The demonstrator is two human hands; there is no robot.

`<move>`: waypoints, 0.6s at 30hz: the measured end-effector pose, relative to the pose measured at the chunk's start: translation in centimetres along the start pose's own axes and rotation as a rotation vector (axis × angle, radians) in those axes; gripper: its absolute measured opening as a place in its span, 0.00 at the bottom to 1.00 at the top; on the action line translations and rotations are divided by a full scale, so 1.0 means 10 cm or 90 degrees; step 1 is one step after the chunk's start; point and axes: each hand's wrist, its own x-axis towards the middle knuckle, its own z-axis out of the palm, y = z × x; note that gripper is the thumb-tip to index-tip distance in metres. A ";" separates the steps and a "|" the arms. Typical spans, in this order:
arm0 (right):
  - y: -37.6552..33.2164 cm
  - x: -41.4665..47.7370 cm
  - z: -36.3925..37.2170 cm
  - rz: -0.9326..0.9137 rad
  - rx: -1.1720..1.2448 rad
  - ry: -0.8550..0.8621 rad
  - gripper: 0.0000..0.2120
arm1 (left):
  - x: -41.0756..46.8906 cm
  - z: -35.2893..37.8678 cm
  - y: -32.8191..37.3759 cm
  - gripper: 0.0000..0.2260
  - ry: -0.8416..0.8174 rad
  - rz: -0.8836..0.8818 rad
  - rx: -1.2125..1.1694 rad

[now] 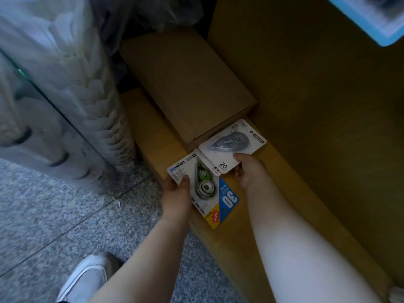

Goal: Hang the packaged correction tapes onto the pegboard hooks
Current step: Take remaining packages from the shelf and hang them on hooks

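My left hand grips a packaged correction tape with a green dispenser; its card is white with a blue corner marked 30. My right hand pinches the near edge of a second packaged correction tape with a grey dispenser, marked 20 m. The grey pack overlaps the far corner of the green one. Another card edge shows under it. Both packs are just above a low wooden ledge. No pegboard or hooks are in view.
A brown cardboard box lies on the ledge just beyond the packs. A wooden panel rises on the right. Clear plastic bags of stacked goods stand at the left on the speckled floor. My white shoe is below.
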 end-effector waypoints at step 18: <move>0.14 -0.01 -0.16 -0.041 -0.117 -0.037 0.20 | -0.03 0.07 0.02 0.27 -0.070 0.018 0.036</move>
